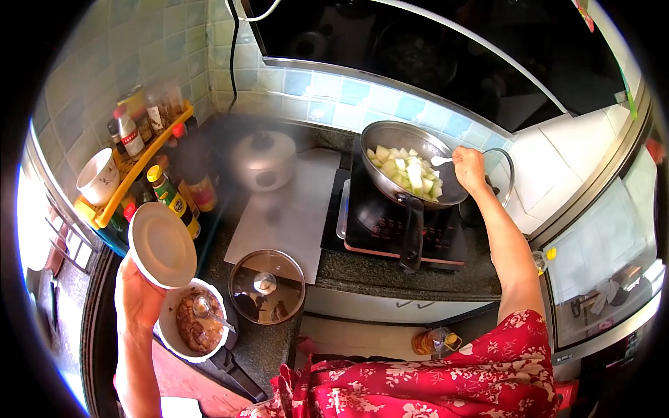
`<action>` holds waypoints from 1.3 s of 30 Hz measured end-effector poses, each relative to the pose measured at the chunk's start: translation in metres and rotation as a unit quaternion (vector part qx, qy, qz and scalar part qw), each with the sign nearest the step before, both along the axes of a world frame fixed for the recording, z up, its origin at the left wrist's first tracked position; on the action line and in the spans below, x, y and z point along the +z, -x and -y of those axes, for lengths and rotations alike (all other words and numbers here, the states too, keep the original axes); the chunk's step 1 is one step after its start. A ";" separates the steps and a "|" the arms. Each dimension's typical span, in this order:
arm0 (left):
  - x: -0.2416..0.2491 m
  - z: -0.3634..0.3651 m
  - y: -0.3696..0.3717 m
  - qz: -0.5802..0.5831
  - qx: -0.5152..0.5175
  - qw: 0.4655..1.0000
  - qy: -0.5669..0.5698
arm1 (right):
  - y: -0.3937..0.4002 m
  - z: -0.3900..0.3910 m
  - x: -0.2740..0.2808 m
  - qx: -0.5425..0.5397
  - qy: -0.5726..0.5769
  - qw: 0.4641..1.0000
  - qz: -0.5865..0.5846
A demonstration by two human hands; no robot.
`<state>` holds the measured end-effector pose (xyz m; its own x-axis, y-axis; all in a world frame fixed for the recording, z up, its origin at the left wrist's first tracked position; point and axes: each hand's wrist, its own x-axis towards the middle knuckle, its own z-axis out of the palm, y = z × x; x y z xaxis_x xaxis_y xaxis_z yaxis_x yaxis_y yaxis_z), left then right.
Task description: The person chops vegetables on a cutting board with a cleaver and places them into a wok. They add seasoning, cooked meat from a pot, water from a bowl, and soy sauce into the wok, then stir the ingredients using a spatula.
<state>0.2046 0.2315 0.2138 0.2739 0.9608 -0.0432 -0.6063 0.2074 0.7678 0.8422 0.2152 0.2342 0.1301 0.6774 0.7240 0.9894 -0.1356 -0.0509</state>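
Note:
My left hand [138,296] is closed on a round off-white lid [162,245], held tilted at the left above the counter. Just beside that hand stands a white pot [166,331] of brownish meat pieces [195,322] with a metal spoon [212,313] in it. At the right, my right hand [469,167] grips a small white spoon [440,160] over the rim of a frying pan [440,145]. Chopped pale green vegetable pieces [404,171] lie in the pan. What the spoon carries, if anything, I cannot make out.
The pan sits on a black induction cooker [376,233], its handle [412,237] pointing toward me. A glass lid [267,287] and a lidded pot [263,160] stand left of it. Bottles [173,198] and a yellow rack [150,157] line the left wall. An oil jug [435,341] stands low.

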 end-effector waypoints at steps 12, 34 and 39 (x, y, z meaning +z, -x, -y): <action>0.048 -0.047 0.076 -0.017 0.183 0.953 -0.243 | 0.236 -0.105 0.102 0.415 0.020 0.728 -0.546; 0.117 -0.181 0.103 -0.674 0.422 0.574 -0.195 | 0.540 -0.231 0.060 0.543 0.319 0.598 -0.495; 0.107 -0.204 0.110 -0.771 0.401 0.461 -0.177 | 0.491 -0.228 0.042 0.544 0.331 0.619 -0.460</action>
